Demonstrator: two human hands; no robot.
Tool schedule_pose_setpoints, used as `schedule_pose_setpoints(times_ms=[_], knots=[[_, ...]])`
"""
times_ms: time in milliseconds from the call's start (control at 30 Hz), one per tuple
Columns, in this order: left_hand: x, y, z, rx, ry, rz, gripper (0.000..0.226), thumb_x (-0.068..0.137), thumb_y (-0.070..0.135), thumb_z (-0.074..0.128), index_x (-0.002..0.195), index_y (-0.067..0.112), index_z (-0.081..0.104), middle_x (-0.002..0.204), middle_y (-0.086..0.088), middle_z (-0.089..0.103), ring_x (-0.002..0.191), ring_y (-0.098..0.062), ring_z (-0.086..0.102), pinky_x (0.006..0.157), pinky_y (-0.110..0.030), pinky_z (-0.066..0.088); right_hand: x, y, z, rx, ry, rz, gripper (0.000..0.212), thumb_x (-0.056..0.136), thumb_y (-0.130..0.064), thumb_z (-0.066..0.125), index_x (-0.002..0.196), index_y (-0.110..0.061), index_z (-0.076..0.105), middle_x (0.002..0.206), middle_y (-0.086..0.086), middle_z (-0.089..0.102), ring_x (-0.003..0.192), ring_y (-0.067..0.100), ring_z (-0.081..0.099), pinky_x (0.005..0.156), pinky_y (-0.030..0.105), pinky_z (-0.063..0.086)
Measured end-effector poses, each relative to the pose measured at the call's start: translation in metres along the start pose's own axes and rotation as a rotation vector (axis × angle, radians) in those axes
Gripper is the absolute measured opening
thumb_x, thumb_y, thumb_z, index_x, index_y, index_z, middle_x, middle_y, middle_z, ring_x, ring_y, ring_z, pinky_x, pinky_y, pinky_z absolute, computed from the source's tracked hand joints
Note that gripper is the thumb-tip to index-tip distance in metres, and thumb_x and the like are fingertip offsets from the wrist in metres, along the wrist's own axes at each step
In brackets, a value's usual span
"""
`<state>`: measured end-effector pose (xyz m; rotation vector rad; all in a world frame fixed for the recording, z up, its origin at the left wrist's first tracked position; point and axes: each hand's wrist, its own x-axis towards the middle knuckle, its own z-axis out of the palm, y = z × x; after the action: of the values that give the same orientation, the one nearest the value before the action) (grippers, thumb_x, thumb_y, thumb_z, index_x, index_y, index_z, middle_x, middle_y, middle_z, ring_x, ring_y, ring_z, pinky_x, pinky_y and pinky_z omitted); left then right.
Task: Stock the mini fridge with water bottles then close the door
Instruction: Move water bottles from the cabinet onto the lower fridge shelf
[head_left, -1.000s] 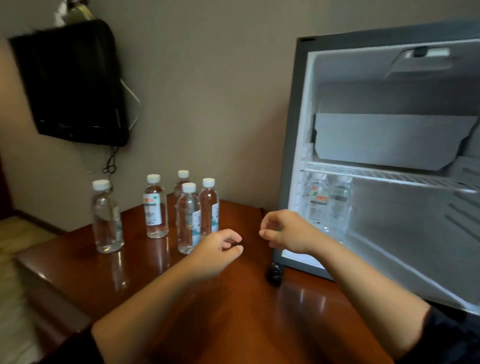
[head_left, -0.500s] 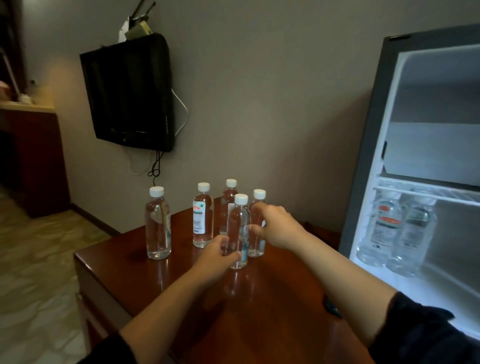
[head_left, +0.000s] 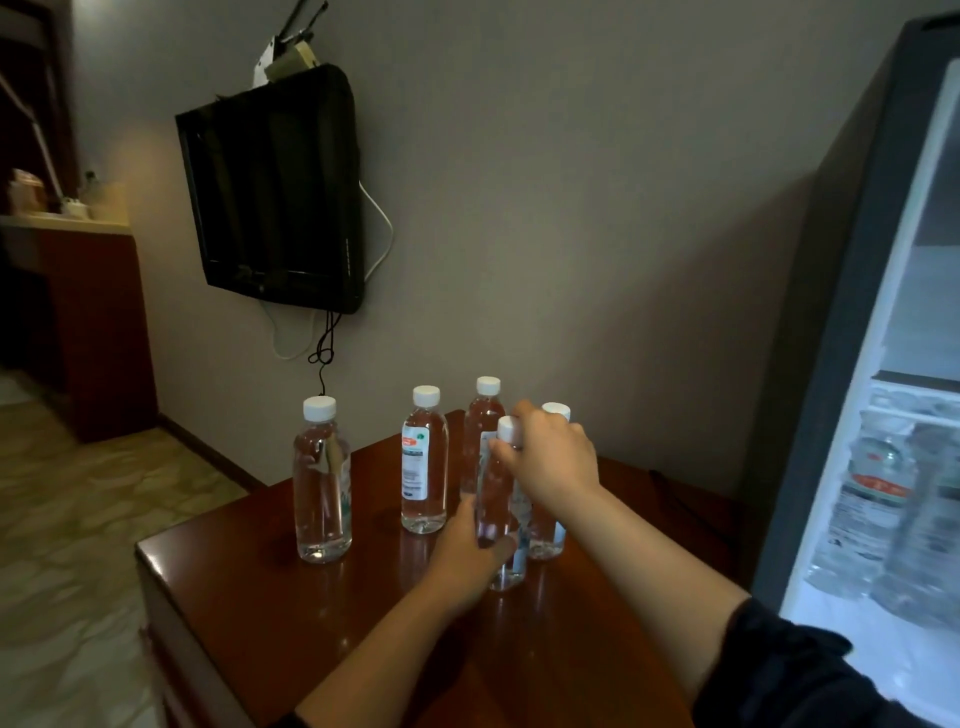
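Wood table (head_left: 291, 639), L hand (head_left: 465, 558) grips front bottle (head_left: 495, 506) low, R hand (head_left: 553, 460) at its top, grip unclear, fridge (head_left: 844, 364) open rt.

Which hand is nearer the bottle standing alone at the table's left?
Left. The left hand grips the front bottle low down, just right of the lone bottle; the right hand is farther right and higher.
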<state>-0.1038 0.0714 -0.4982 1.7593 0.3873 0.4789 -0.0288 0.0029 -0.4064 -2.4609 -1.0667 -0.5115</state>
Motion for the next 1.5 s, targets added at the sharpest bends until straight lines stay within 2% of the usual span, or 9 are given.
schedule_pose_setpoints(times_ms=[133,333,467,700,867,1033,1267,1367,1500], knots=[[-0.002,-0.008,0.001,0.011,0.015,0.03,0.041,0.088,0.014,0.06,0.125,0.021,0.044,0.116,0.006,0.06,0.102,-0.006,0.057,0.079,-0.018,0.048,-0.008,0.01,0.001,0.039,0.022,-0.083,0.026,0.092,-0.041,0.051,0.099,-0.016,0.046,0.105,0.009,0.063,0.1,0.038,0.058,0.07,0.035,0.037],[-0.018,-0.016,-0.006,0.085,-0.029,0.147,0.038,0.079,0.023,0.07,0.11,0.035,0.052,0.112,0.006,0.066,0.105,-0.009,0.063,0.095,-0.041,0.051,-0.03,0.022,-0.021,0.172,-0.044,-0.097,0.031,0.088,-0.037,0.06,0.111,-0.018,0.051,0.105,0.007,0.064,0.104,0.033,0.057,0.079,0.034,0.038],[-0.036,-0.01,-0.003,0.084,-0.158,0.193,0.053,0.069,0.033,0.076,0.117,0.031,0.054,0.112,0.005,0.069,0.103,-0.012,0.066,0.093,-0.044,0.052,-0.051,0.025,-0.048,0.212,-0.077,-0.16,0.024,0.086,-0.034,0.063,0.104,-0.021,0.056,0.094,0.0,0.06,0.102,0.029,0.057,0.074,0.029,0.033],[-0.074,0.022,0.022,0.03,-0.164,0.268,0.053,0.06,0.032,0.082,0.108,0.026,0.06,0.104,0.0,0.072,0.097,-0.016,0.069,0.09,-0.047,0.054,-0.09,0.041,-0.098,0.335,-0.05,-0.195,0.026,0.081,-0.033,0.07,0.103,-0.022,0.062,0.097,-0.002,0.068,0.096,0.021,0.063,0.085,0.041,0.05],[-0.097,0.052,0.052,0.036,-0.144,0.308,0.043,0.062,0.027,0.084,0.1,0.025,0.063,0.098,0.003,0.074,0.092,-0.011,0.07,0.086,-0.04,0.056,-0.114,0.061,-0.131,0.378,0.048,-0.121,0.041,0.08,-0.029,0.073,0.116,-0.016,0.061,0.108,-0.002,0.068,0.098,0.014,0.064,0.088,0.026,0.047],[-0.115,0.072,0.091,0.051,-0.139,0.343,0.044,0.057,0.039,0.083,0.095,0.026,0.064,0.093,0.004,0.073,0.089,-0.012,0.069,0.084,-0.04,0.057,-0.147,0.09,-0.151,0.584,0.075,0.022,0.024,0.078,-0.034,0.071,0.097,-0.023,0.062,0.092,0.004,0.071,0.09,0.024,0.068,0.085,0.052,0.052],[-0.117,0.088,0.152,0.148,-0.137,0.399,0.052,0.047,0.057,0.077,0.09,0.031,0.062,0.086,0.011,0.072,0.083,-0.008,0.068,0.079,-0.042,0.057,-0.194,0.125,-0.172,0.653,-0.135,0.249,0.043,0.083,-0.026,0.07,0.119,-0.022,0.048,0.109,0.005,0.064,0.101,0.025,0.065,0.078,0.048,0.057],[-0.117,0.099,0.179,0.152,-0.125,0.407,0.047,0.046,0.055,0.075,0.084,0.031,0.061,0.081,0.011,0.07,0.082,-0.009,0.066,0.076,-0.038,0.056,-0.207,0.143,-0.18,0.641,-0.026,0.296,0.048,0.08,-0.025,0.073,0.122,-0.023,0.048,0.103,-0.002,0.064,0.089,0.017,0.065,0.073,0.041,0.059],[-0.118,0.115,0.216,0.113,-0.201,0.409,0.035,0.06,0.041,0.081,0.087,0.037,0.059,0.08,0.018,0.063,0.083,-0.005,0.06,0.07,-0.019,0.049,-0.215,0.172,-0.192,0.454,0.076,0.292,0.046,0.08,-0.035,0.072,0.116,-0.031,0.043,0.09,-0.01,0.06,0.069,0.006,0.057,0.074,0.032,0.052]])
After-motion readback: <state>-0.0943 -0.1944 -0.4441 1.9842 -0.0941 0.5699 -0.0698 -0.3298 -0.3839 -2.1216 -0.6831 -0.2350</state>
